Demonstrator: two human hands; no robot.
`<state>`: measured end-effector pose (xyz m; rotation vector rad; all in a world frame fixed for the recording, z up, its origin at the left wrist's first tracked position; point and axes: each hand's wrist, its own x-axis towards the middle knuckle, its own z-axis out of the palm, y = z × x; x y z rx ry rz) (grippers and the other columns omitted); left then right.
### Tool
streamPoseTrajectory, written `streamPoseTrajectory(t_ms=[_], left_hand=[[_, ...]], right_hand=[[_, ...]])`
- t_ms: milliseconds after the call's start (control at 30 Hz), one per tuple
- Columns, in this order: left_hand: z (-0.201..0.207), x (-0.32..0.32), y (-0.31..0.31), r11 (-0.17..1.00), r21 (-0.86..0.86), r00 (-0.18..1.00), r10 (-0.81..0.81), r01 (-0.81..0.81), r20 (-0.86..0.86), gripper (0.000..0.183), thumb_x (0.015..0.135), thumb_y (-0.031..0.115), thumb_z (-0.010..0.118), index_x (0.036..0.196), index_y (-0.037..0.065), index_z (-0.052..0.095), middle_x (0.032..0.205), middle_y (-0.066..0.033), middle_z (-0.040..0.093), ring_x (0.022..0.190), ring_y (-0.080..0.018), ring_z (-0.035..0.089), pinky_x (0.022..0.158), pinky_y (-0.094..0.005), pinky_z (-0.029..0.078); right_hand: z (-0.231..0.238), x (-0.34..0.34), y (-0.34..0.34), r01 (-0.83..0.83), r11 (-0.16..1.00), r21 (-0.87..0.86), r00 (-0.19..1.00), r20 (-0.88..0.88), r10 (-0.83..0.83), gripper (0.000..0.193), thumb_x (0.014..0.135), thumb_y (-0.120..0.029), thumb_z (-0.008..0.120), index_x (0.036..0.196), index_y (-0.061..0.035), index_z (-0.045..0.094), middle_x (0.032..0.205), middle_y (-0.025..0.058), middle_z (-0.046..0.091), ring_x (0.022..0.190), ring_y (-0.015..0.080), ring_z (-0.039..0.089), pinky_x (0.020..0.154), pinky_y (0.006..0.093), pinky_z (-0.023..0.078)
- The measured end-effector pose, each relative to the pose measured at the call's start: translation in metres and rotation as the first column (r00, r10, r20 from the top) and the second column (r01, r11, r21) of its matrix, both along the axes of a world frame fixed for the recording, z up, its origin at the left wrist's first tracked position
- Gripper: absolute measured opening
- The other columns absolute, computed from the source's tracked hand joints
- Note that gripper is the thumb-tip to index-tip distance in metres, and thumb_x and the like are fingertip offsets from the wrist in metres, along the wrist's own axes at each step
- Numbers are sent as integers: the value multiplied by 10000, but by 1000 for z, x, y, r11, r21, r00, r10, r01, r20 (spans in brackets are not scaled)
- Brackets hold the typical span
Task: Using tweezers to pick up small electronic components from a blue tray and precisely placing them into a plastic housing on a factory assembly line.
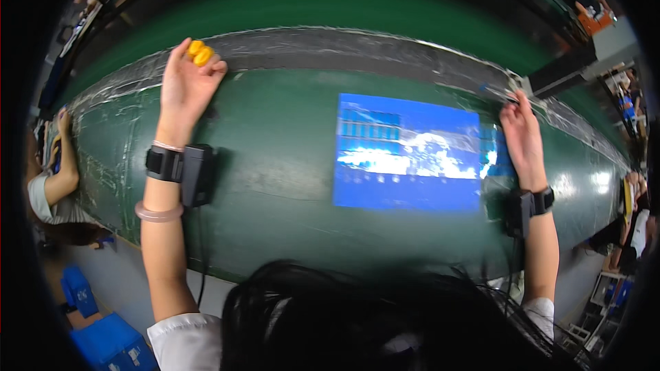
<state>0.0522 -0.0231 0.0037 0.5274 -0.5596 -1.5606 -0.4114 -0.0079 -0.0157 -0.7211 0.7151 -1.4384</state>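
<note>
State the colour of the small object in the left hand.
Yellow-orange; the small object shows best in the head view.

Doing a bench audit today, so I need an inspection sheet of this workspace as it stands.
Surface: green table top, with a taped grey strip along its far edge.
Job's things: small yellow pieces at the left hand's fingertips; blue sheet lying flat, glare on it.
Clutter: nothing seen.
Grippers: left hand pinching the yellow pieces; right hand at the blue sheet's far right corner, grip unclear.
Cables: black lead hanging from the left wrist device.
Surroundings: another person's arm at left; blue crates on the floor.
</note>
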Motion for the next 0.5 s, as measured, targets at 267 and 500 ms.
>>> streamPoseTrajectory(t_ms=[267, 500], left_hand=[[1, -3, 1, 999, 27, 998, -20, 18, 54, 113, 791, 144, 415, 730, 51, 396, 616, -23, 345, 533, -103, 304, 589, -236, 298], [6, -12, 1, 999, 36, 998, -40, 38, 54, 110, 797, 131, 411, 732, 43, 404, 627, -29, 349, 534, -102, 297, 587, -234, 288]], right_hand=[[14, 8, 5, -120, 991, -57, 990, -74, 116, 224, 765, -159, 503, 943, -32, 456, 900, 93, 506, 704, 125, 478, 650, 226, 401], [22, 3, 13, -62, 990, -128, 991, -125, 46, 168, 752, -138, 520, 882, -45, 471, 872, 122, 526, 628, 112, 481, 540, 196, 387]])
